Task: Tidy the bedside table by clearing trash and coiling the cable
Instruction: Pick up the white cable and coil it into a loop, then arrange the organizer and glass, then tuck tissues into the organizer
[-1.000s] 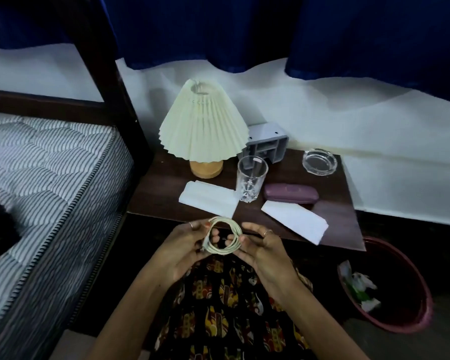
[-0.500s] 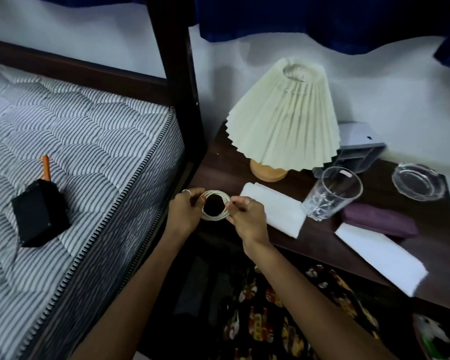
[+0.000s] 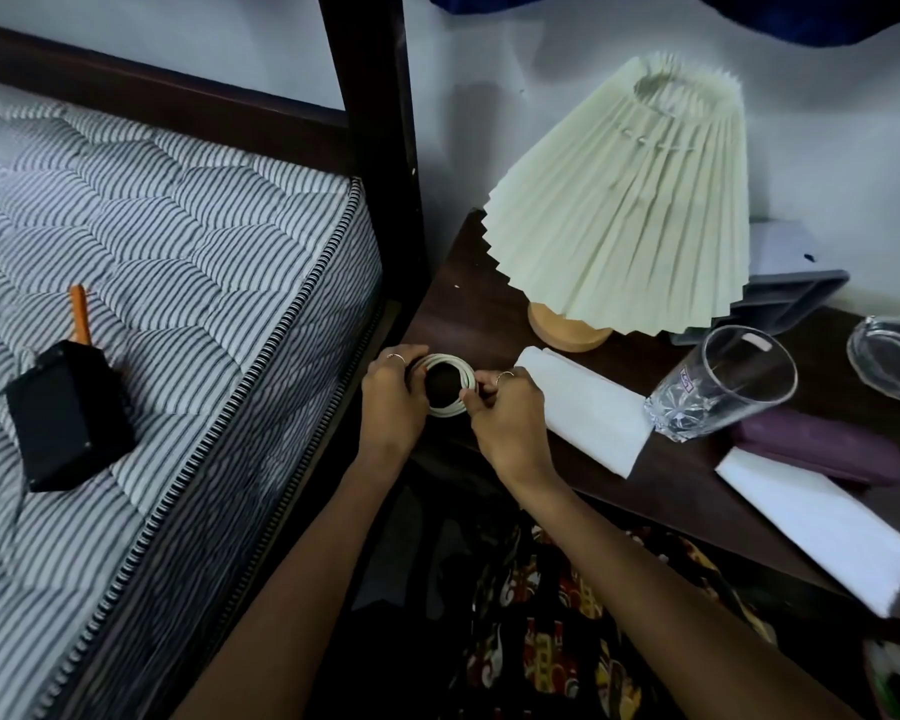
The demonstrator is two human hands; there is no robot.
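A white cable (image 3: 450, 363), wound into a small round coil, sits at the front left corner of the dark wooden bedside table (image 3: 468, 314). My left hand (image 3: 391, 402) grips the coil's left side and my right hand (image 3: 510, 413) pinches its right side. The lower part of the coil is hidden behind my fingers. Whether the coil rests on the tabletop or hovers just above it, I cannot tell.
A pleated cream lamp (image 3: 624, 220) stands behind the coil. To the right lie a folded white napkin (image 3: 588, 407), a glass tumbler (image 3: 723, 381), a purple case (image 3: 822, 449), a second napkin (image 3: 822, 527) and a glass ashtray (image 3: 894, 356). The striped mattress (image 3: 152, 283) with a black box (image 3: 66, 418) lies left.
Both hands carried the coil forward and left, from above my lap to the table's front left corner. The view swung left and closer to the table.
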